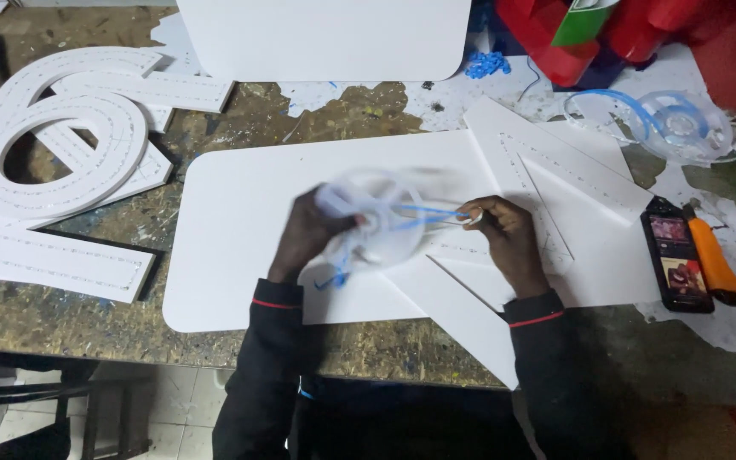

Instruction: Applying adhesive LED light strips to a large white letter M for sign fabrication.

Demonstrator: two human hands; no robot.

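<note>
My left hand (310, 232) grips a clear plastic reel (381, 223), blurred with motion, over a white rounded board (232, 213). A blue strip (423, 215) runs from the reel to my right hand (504, 234), which pinches its end. A loose blue end (332, 277) hangs below the reel. Under my right hand lies a white cut-out letter (555, 175) with rows of small holes along its edges.
A second clear reel (683, 123) with blue strip lies at the far right. A phone (677, 254) and an orange utility knife (713, 255) rest on the right. White perforated letters (61, 162) cover the left. Red objects (641, 34) and another white board (325, 38) stand behind.
</note>
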